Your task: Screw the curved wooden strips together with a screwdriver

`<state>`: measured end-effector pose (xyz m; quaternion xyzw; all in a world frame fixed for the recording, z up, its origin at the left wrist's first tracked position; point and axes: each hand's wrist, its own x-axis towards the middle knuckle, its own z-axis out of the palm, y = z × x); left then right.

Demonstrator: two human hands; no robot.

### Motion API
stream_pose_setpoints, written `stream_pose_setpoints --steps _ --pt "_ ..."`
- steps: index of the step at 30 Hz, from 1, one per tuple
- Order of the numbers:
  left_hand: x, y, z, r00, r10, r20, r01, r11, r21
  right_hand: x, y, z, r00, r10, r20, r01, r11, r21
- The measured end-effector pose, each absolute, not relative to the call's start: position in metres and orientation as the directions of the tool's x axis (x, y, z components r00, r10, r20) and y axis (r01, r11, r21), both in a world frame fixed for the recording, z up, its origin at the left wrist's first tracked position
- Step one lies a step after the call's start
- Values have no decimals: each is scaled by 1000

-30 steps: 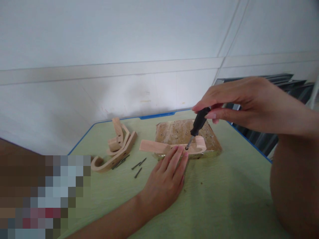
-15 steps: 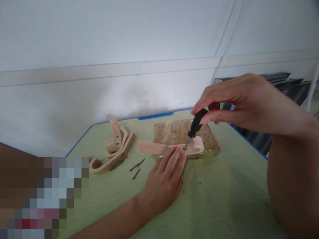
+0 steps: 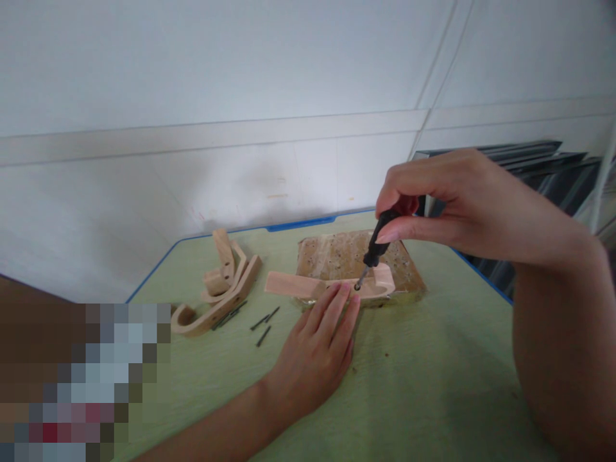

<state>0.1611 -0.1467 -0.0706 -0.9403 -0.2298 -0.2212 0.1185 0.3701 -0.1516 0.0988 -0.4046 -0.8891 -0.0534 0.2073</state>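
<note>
A pale wooden hook (image 3: 296, 286) with a curled right end lies on a brown, plastic-wrapped block (image 3: 332, 253). My left hand (image 3: 315, 353) rests on the hook's near side, its fingers stretched out and pressing on it; the thumb is hidden. My right hand (image 3: 433, 202) pinches the black handle of a screwdriver (image 3: 378, 245) between thumb and fingers. The screwdriver leans to the right, its metal tip at a hole in the hook beside my left fingertips. Whether a screw sits in that hole I cannot tell.
More wooden hooks (image 3: 226, 298) lie in a group on the left of the green table (image 3: 414, 385). Several dark screws (image 3: 264, 335) lie between them and my left hand. A white wall (image 3: 231, 179) stands behind the table, and dark panels (image 3: 520, 186) lean at the right.
My right hand has turned at the wrist and shifted its fingers round the screwdriver handle. The screwdriver tip stays at the hole. My left hand and the hook have not moved.
</note>
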Motion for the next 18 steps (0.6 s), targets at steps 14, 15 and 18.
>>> stream_pose_setpoints --steps 14,15,18 --pt "161 -147 -71 800 378 465 488 -862 -137 367 -147 94 -531 698 480 799 601 11" --pt "161 -147 -71 801 379 463 488 -862 -137 365 -148 94 -519 705 482 811 585 19" --pt "161 -147 -70 802 379 461 487 -862 -138 361 -150 94 -504 710 491 819 573 13"
